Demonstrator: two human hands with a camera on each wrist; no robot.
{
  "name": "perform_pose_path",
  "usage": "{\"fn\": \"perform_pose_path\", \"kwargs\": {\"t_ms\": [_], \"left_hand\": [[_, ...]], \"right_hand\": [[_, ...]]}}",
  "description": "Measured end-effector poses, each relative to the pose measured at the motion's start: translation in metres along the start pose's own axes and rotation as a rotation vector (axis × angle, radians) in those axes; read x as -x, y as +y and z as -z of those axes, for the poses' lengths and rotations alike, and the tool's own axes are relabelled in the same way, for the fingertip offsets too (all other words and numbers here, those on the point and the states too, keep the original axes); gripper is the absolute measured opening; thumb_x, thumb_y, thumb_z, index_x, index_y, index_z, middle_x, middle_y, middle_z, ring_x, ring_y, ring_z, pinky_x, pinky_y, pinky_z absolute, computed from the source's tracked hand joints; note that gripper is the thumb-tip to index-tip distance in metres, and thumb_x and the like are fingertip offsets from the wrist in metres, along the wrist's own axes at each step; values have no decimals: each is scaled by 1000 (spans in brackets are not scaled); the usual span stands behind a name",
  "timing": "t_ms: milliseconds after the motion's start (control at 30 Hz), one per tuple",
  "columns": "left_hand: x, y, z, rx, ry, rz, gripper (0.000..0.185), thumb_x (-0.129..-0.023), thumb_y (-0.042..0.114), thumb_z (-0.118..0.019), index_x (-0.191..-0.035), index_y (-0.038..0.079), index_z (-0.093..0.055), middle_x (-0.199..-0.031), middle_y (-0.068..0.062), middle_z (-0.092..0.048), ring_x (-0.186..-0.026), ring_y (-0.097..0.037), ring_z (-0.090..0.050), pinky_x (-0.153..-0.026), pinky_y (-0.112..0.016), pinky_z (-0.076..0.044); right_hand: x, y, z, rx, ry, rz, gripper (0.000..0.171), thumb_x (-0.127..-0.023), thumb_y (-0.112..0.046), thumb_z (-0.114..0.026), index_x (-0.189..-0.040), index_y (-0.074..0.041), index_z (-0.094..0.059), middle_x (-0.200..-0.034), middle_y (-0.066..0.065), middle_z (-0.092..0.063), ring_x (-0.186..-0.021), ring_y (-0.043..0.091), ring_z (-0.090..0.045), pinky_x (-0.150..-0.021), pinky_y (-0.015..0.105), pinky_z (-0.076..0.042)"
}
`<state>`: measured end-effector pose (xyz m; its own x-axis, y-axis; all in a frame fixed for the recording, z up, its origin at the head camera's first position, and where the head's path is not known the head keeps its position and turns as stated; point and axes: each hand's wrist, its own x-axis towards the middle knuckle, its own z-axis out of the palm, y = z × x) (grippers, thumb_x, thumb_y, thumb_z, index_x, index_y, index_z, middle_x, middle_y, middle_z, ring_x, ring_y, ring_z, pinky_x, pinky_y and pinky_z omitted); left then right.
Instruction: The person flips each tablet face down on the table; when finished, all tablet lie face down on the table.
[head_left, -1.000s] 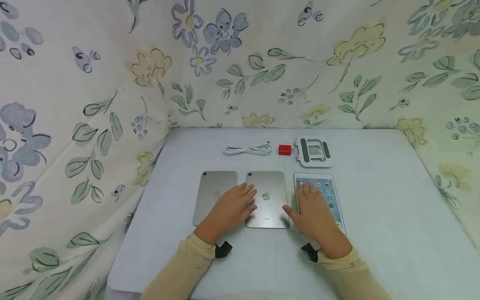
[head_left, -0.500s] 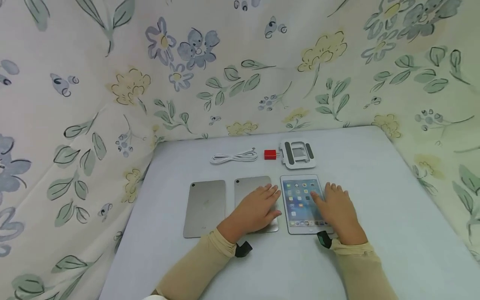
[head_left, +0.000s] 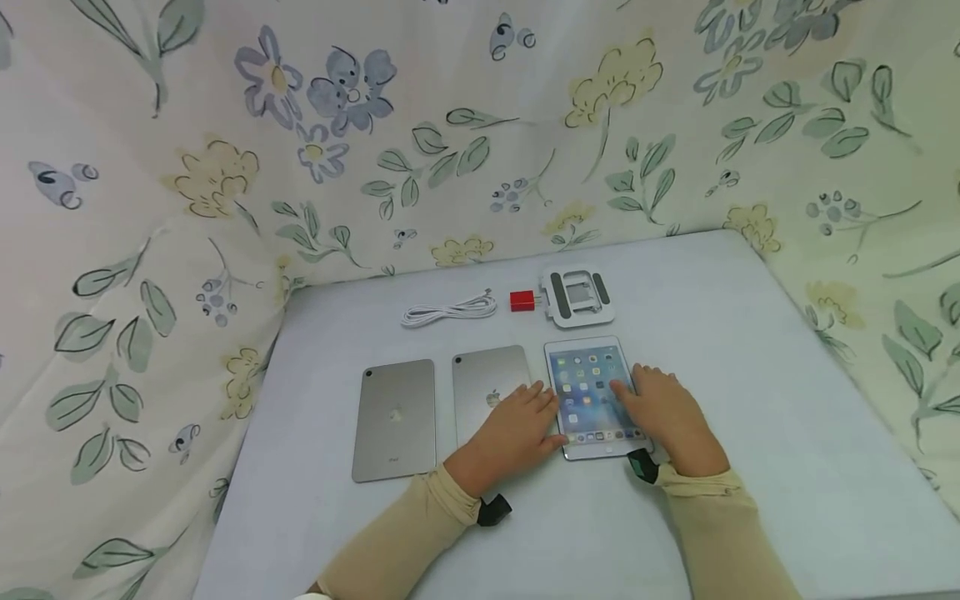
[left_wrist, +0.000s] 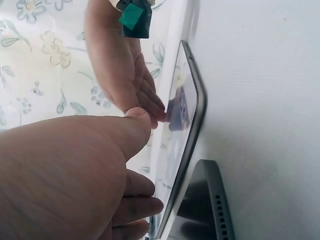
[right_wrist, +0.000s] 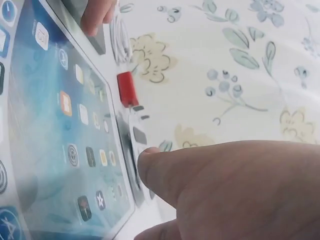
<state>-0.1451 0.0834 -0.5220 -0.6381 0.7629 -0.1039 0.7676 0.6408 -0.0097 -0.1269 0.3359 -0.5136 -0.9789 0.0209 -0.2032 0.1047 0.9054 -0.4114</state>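
1. Since half a second ago the left hand (head_left: 517, 425) has slid rightward off the middle tablet (head_left: 487, 387), so the apple mark on its grey back now shows; its thumb side now sits at the left edge of the lit tablet (head_left: 588, 392); the right hand (head_left: 667, 417) has hardly moved, and rests on that tablet's right side.
2. Both hands lie flat, fingers straight and loosely together, gripping nothing; the wrist views show the thumbs stretched out.
3. The lit tablet lies face up, rightmost of three in a row near the front of the pale surface (head_left: 750, 367); the left tablet (head_left: 395, 421) lies face down, a narrow gap between neighbours.
4. Behind the row lie a coiled white cable (head_left: 448, 311), a red plug (head_left: 522, 301) and a white folding stand (head_left: 578, 296), close together; wide bare room lies to the right; a flowered cloth (head_left: 225, 167) walls in the back and sides.
5. Small lettering low on the left tablet's back is too small to read; app icons fill the lit screen.
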Motion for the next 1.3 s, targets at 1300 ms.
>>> {"fn": "perform_pose_path", "kwargs": {"t_ms": [1300], "left_hand": [[0,-9,-7,192,15,-21,63,-102,54,-35,-147,10,-45,-152,-4,-38,-144,-25,-24,-116,-44,-18]], "right_hand": [[6,-14,20,-903,165,39,57,-104,-35,-46,-149,-1,-35,-143,19,-46,-130,31,-45,-106,39,-39]]}}
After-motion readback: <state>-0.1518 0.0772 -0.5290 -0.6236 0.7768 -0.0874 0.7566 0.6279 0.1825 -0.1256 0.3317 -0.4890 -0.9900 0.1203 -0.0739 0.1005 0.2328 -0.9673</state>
